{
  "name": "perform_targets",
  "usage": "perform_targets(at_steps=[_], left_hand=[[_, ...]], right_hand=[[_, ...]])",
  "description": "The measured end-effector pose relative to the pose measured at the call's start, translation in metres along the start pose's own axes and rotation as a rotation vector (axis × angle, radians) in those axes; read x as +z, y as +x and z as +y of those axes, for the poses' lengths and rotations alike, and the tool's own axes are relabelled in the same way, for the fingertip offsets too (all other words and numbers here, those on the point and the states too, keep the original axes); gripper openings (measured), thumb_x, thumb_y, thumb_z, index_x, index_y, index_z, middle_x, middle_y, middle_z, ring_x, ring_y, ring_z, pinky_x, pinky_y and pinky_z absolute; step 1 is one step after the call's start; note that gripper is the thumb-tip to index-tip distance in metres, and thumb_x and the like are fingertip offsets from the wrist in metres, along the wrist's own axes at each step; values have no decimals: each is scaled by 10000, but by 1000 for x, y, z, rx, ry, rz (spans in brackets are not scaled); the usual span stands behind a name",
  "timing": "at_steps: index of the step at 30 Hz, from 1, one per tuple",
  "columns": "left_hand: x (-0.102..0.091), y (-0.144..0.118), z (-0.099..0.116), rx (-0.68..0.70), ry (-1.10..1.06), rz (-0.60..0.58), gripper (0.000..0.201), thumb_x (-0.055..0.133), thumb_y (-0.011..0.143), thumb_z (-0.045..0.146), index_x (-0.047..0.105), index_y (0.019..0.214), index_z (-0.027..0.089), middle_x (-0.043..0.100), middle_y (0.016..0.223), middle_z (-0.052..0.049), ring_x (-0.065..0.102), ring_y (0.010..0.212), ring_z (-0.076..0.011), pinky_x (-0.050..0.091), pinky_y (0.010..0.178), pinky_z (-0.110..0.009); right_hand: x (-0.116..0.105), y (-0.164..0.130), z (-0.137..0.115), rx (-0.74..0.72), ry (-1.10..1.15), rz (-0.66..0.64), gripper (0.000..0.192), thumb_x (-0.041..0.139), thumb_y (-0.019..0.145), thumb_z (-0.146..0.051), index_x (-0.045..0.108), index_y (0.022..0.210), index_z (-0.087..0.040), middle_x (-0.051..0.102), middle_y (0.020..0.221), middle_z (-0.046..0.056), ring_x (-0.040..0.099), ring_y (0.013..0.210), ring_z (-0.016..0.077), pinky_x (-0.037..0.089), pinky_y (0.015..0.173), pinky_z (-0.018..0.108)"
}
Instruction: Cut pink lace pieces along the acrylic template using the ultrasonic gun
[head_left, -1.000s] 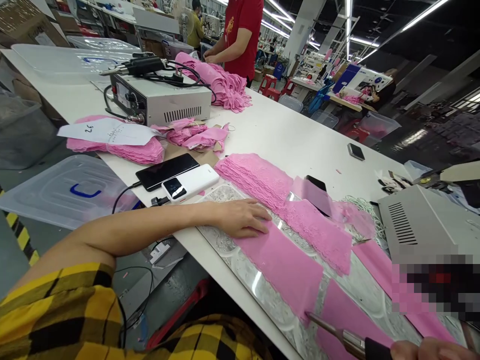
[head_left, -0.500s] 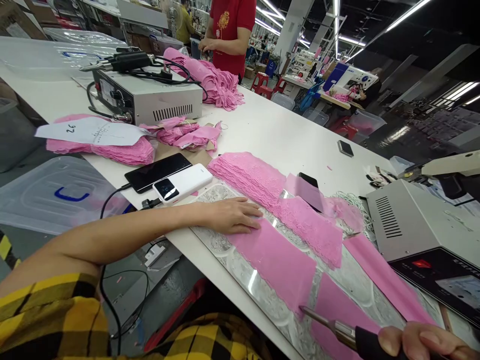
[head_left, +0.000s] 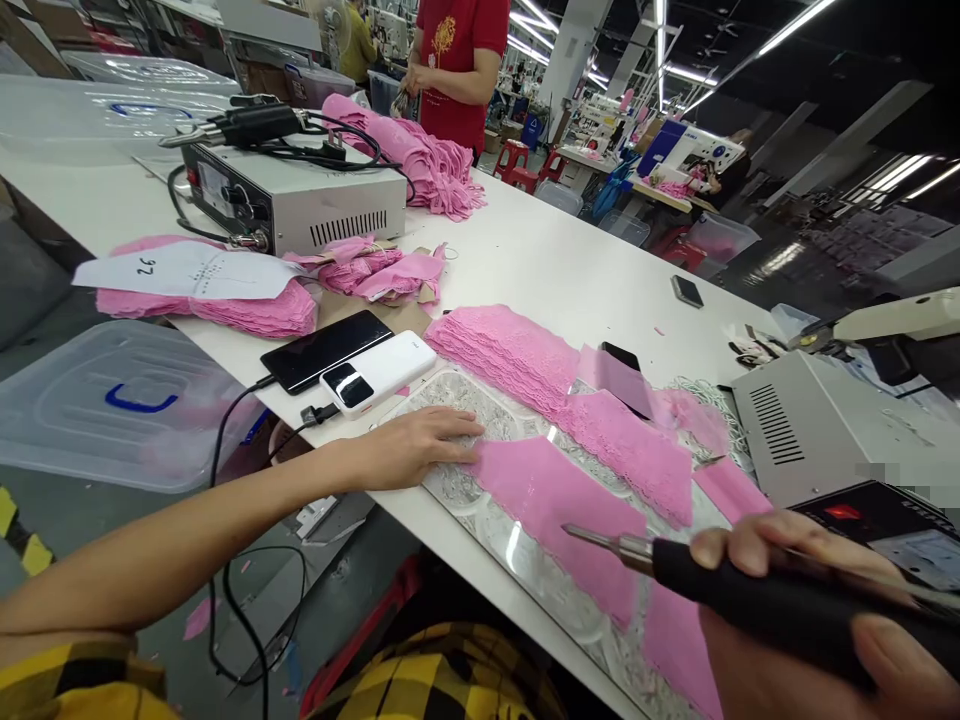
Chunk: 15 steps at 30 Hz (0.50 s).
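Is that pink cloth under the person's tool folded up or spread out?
Spread out: the pink cloth lies flat in one layer on the patterned plate.

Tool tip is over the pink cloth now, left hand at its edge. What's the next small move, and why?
Probably lower the tool tip onto the pink cloth. The right hand holds it level with the metal tip just above the cloth's middle, seemingly not touching. The left hand lies flat on the patterned plate at the cloth's near edge, so the piece looks steadied.
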<state>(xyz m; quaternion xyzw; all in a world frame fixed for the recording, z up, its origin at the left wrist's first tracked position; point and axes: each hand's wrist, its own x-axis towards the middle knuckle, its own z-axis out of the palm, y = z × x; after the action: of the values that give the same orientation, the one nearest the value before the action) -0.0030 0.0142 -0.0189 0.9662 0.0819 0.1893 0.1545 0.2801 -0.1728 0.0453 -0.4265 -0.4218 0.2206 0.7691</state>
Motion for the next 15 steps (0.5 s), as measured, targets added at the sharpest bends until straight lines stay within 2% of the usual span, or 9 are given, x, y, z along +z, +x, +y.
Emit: perform_targets(at_steps=[3, 6, 10, 15], left_hand=[[4, 1, -3, -4, -13, 30, 546, 434, 770, -101, 668, 1180, 174, 572, 1372, -131, 477, 1334, -298, 435, 1088, -467], [7, 1, -4, -27, -25, 66, 548, 434, 776, -99, 664, 1187, 180, 588, 1356, -118, 472, 1342, -274, 450, 1084, -433], [9, -1, -3, -66, -40, 110, 524, 434, 793, -88, 681, 1154, 200, 603, 1344, -89, 479, 1340, -248, 456, 1084, -407], [9, -2, -3, -90, -64, 153, 479, 434, 818, -77, 704, 1103, 195, 626, 1314, -80, 503, 1322, -233, 469, 1074, -375]], right_hand=[[42, 12, 5, -2, 61, -49, 229, 581, 659, -307, 670, 823, -175, 588, 799, 29, 527, 603, 141, 503, 477, 332], [67, 19, 15, -17, 110, -95, 212, 588, 669, -286, 672, 826, -170, 602, 806, 34, 549, 602, 142, 509, 477, 329], [89, 20, 30, -12, 155, -137, 184, 586, 694, -257, 670, 833, -170, 605, 820, 36, 561, 612, 143, 521, 490, 332], [106, 18, 45, 19, 166, -164, 173, 579, 713, -247, 666, 849, -188, 605, 841, 33, 560, 621, 144, 525, 504, 340]])
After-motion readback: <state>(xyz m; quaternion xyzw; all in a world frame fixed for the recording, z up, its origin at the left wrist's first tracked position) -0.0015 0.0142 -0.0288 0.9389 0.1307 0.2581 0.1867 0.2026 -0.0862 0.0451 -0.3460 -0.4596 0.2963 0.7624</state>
